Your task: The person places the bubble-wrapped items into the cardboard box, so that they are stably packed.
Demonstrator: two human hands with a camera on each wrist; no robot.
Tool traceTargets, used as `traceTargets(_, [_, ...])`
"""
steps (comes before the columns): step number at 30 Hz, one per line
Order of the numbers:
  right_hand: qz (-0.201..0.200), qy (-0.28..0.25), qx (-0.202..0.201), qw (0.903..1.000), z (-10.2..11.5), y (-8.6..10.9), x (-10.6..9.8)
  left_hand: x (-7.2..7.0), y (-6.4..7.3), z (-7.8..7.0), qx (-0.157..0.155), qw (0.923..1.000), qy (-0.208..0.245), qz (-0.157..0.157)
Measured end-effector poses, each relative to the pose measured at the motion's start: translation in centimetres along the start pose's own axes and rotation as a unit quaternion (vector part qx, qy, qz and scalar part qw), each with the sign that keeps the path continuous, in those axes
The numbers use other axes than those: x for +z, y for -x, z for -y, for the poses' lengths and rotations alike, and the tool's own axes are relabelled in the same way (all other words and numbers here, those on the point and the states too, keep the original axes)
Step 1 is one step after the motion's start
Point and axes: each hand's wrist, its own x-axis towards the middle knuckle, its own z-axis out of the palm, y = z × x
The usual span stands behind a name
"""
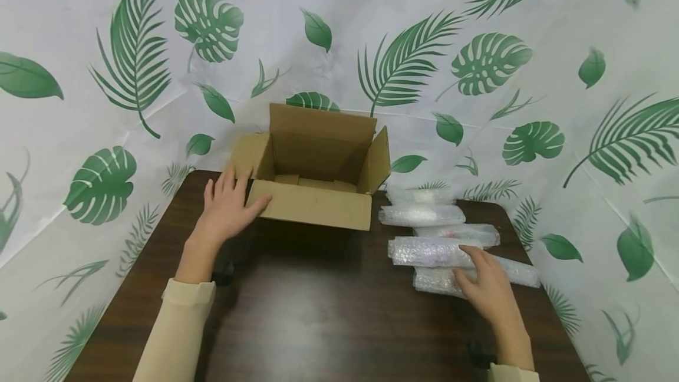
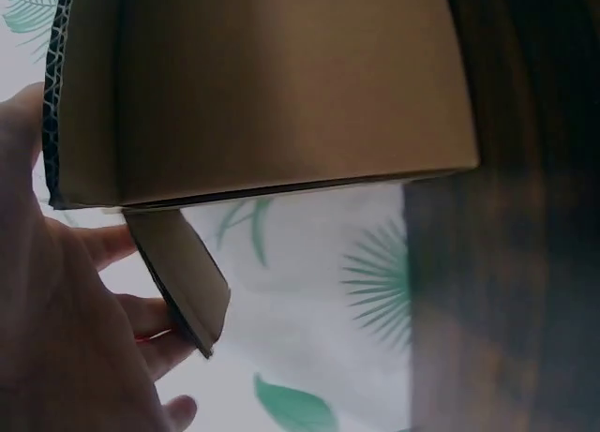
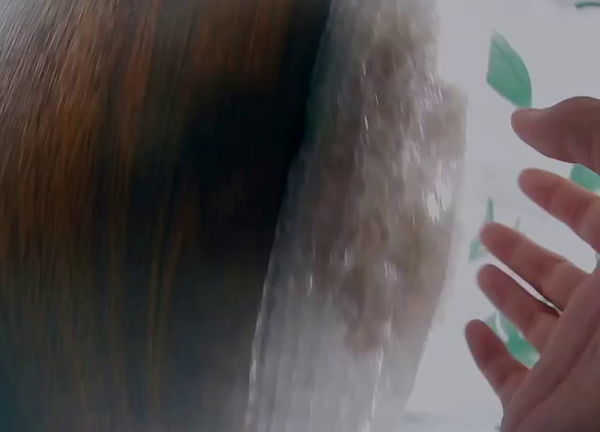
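An open cardboard box (image 1: 318, 204) stands at the back of the table with its flaps folded outward. My left hand (image 1: 227, 202) rests at its front left corner, fingers extended along the left flap (image 1: 249, 152) and thumb by the front flap. Seen from the left wrist, the fingers touch the side flap (image 2: 183, 273) and hold nothing. To the right, several bubble-wrapped packages (image 1: 432, 251) lie in a loose pile. My right hand (image 1: 490, 287) hovers over the nearest ones, fingers spread and apart from the bubble wrap (image 3: 375, 198) in the right wrist view.
The dark wooden table (image 1: 297, 311) carries the box and packages. Behind and beside it hangs a white sheet (image 1: 329, 69) printed with green leaves, close to the back of the box.
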Motion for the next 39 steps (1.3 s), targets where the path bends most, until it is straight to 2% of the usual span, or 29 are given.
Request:
traceTargets(4, [-0.003, 0.011, -0.030, 0.9995, 1.0, -1.2, 1.2, 0.8, -0.4, 0.9, 0.006, 0.9996, 0.028, 0.004])
traceTargets(8, [0.021, 0.044, -0.047, 0.9977, 1.7, -2.0, 2.6, 2.2, -0.6, 1.7, 0.020, 0.9980, 0.055, -0.026])
traceTargets(12, [0.043, 0.088, -0.053, 0.9938, 2.4, -2.2, 3.4, 3.6, -0.6, 1.8, 0.025, 0.9962, 0.059, -0.059])
traceTargets(16, [0.088, 0.103, -0.046, 0.9897, 3.1, -2.4, 4.5, 4.0, 0.1, 2.0, 0.022, 0.9950, 0.051, -0.083])
traceTargets(19, [0.096, 0.114, -0.047, 0.9877, 3.3, -3.0, 5.0, 4.1, 0.4, 2.2, 0.025, 0.9927, 0.060, -0.102])
traceTargets(24, [0.077, 0.137, -0.056, 0.9859, 3.1, -3.7, 4.5, 4.9, -0.1, 1.9, 0.047, 0.9870, 0.077, -0.133])
traceTargets(29, [0.071, 0.145, -0.061, 0.9849, 2.6, -3.7, 4.3, 5.2, -0.2, 1.9, 0.055, 0.9843, 0.090, -0.142])
traceTargets(35, [0.058, 0.113, -0.066, 0.9897, 2.5, -3.7, 3.7, 5.1, 0.2, 1.9, 0.054, 0.9826, 0.090, -0.153])
traceTargets(39, [0.051, 0.086, -0.046, 0.9939, 2.6, -3.8, 2.4, 5.0, 0.4, 1.7, 0.066, 0.9803, 0.084, -0.166])
